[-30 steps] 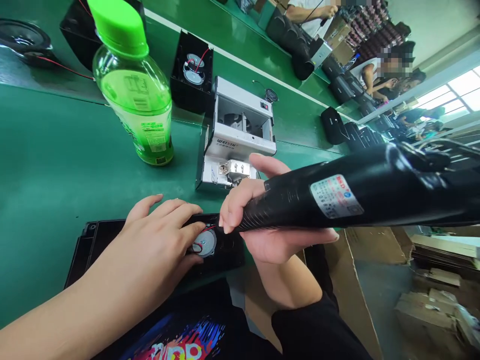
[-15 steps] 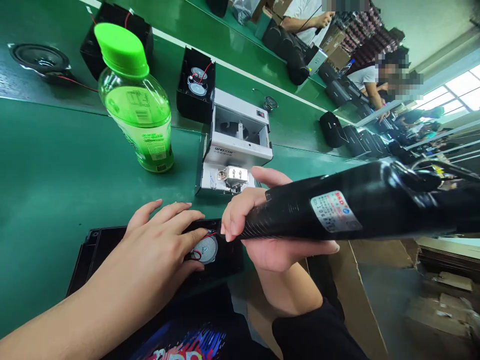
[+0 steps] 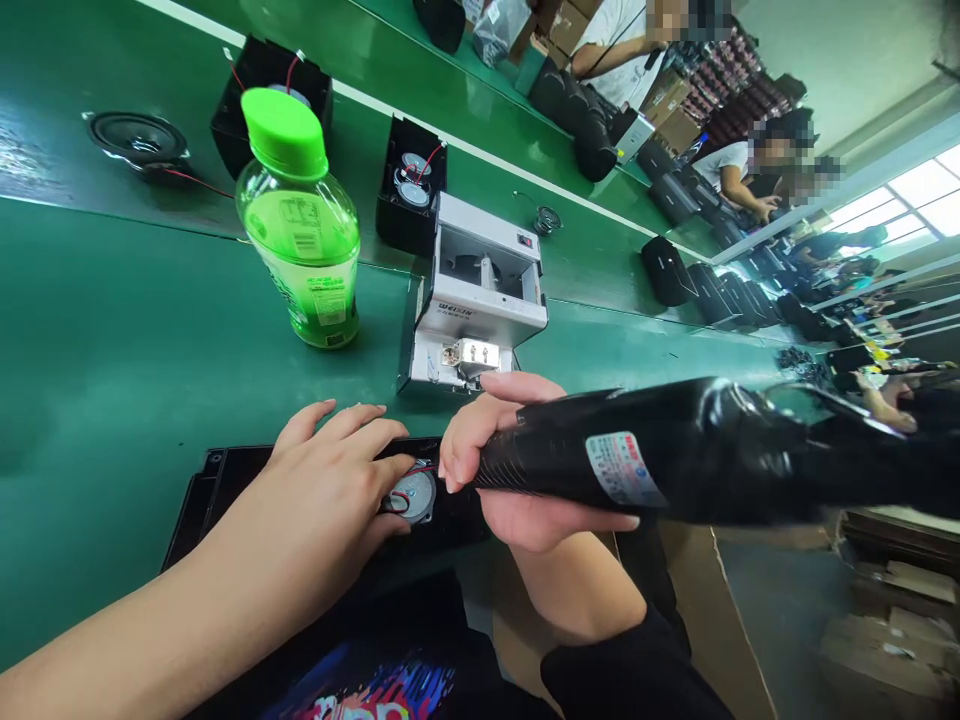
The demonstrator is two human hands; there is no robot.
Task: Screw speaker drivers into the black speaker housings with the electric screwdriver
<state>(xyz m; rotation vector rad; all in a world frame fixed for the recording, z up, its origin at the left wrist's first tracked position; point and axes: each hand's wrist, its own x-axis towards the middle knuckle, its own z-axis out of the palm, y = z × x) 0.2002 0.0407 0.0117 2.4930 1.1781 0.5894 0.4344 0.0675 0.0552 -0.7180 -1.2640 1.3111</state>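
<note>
Left hand (image 3: 330, 480), fingers spread, lies over a black box (image 3: 221, 490) on the tabletop (image 3: 112, 350), thumb and forefinger at the rim of the round speaker (image 3: 414, 497) inside, though whether it grips cannot be told. Beyond it stands a green bottle (image 3: 307, 260) with print too small to read, then a silver machine (image 3: 480, 315) marked "WEIXIN". Right hand (image 3: 517, 520) grasps a black power tool (image 3: 551, 450) whose sticker (image 3: 624, 468) is too blurred to read; compared with a second ago, the tool's back end sits lower, while both hands remain beside the speaker.
</note>
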